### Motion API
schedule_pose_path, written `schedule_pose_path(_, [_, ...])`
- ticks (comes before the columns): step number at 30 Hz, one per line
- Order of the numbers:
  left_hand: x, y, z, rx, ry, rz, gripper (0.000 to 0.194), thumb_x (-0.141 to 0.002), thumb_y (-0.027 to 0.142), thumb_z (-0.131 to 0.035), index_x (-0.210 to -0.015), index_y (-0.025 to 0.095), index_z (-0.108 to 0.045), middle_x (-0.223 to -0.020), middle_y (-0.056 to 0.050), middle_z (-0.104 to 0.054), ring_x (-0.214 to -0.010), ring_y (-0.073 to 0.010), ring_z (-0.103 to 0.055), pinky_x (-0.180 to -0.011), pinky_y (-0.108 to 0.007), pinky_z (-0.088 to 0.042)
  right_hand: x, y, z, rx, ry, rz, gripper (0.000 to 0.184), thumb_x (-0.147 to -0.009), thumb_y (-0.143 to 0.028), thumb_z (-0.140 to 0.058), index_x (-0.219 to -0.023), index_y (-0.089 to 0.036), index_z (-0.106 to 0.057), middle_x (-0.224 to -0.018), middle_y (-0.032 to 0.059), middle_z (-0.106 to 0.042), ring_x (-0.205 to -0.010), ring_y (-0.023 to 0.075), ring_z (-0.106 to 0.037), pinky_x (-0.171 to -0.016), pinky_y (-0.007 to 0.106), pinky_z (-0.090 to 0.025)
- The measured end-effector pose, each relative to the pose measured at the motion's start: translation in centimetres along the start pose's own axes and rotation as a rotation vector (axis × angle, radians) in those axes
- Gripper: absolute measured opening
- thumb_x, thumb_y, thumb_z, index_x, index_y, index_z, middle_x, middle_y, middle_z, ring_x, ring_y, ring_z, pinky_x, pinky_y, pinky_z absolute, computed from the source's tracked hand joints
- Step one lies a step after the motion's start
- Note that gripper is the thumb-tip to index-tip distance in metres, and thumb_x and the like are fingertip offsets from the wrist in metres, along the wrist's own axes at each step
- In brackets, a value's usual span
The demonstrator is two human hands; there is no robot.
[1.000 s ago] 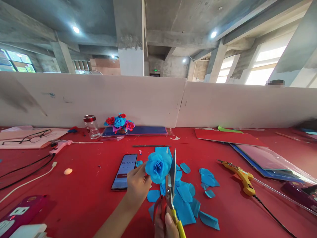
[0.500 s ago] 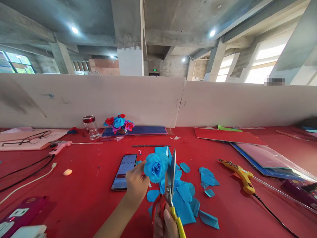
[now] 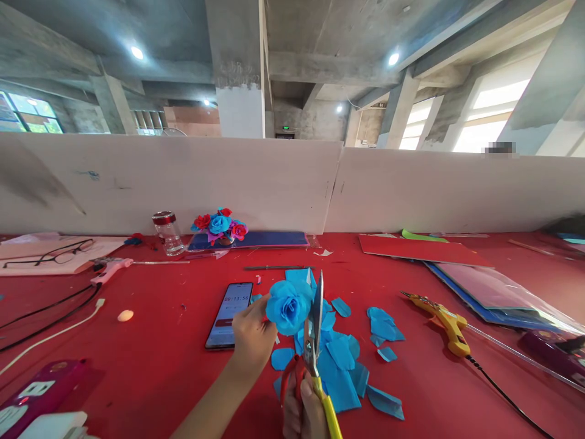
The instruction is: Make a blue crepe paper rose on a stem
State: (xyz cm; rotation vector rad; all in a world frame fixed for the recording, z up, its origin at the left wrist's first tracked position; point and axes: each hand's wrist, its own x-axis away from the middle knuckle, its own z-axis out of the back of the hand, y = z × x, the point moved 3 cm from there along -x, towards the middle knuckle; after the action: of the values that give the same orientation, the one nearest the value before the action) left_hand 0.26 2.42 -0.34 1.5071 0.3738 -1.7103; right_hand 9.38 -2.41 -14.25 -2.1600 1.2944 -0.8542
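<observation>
My left hand (image 3: 253, 338) pinches a blue paper rose (image 3: 289, 306) and holds it up above the red table (image 3: 150, 360). Scissors (image 3: 314, 341) with red and yellow handles stand upright in my right hand (image 3: 304, 410), their blades close together against the rose's right edge. Several blue paper scraps (image 3: 340, 366) lie on the table under both hands. A phone (image 3: 229, 314) showing a timer lies just left of my left hand.
A yellow glue gun (image 3: 445, 323) with a black cord lies to the right, beside paper sheets in plastic (image 3: 491, 292). At the back stand a glass jar (image 3: 167, 232) and a paper flower bouquet (image 3: 220, 225). Glasses (image 3: 50, 253), a pink glue gun (image 3: 111, 269) and cables lie left.
The scissor blades have drawn together beside the rose. My left hand and the rose shifted slightly left. The phone timer advanced by a second.
</observation>
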Motion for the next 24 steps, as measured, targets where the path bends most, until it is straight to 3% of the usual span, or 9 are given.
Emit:
schedule_pose_path(5, [0.0,0.0,0.0,-0.012,0.007,0.007,0.021,-0.07,0.006,-0.046,-0.068,0.016,-0.065,-0.054,0.0,-0.066,-0.039,-0.007,-0.052,-0.037,-0.017,-0.031,1.3,-0.6,-1.6,-0.051,0.138,0.107,0.055,-0.04,-0.066,-0.068,-0.057,-0.02,-0.042,-0.039,-0.0109,-0.034,-0.03,0.0012,-0.024,-0.03,0.014,-0.017])
schedule_pose_path(10, [0.0,0.1,0.1,0.019,0.01,-0.019,0.017,-0.07,0.007,-0.049,-0.067,0.015,-0.064,-0.055,-0.001,-0.066,-0.041,-0.0074,-0.053,-0.036,-0.017,-0.029,2.1,-1.2,-3.0,-0.069,0.241,0.125,0.057,-0.039,-0.063,-0.071,-0.058,-0.02,-0.04,-0.038,-0.0119,-0.033,-0.03,0.0005,-0.023,-0.032,0.012,-0.017])
schedule_pose_path(24, [0.1,0.1,0.0,-0.001,-0.019,-0.007,0.018,-0.073,0.01,-0.049,-0.066,0.017,-0.063,-0.046,0.003,-0.059,-0.036,-0.0076,-0.047,-0.037,-0.018,-0.03,2.1,-1.2,-2.8,-0.057,0.18,0.119,0.054,-0.042,-0.061,-0.07,-0.059,-0.021,-0.039,-0.039,-0.012,-0.031,-0.031,0.0009,-0.021,-0.032,0.012,-0.015])
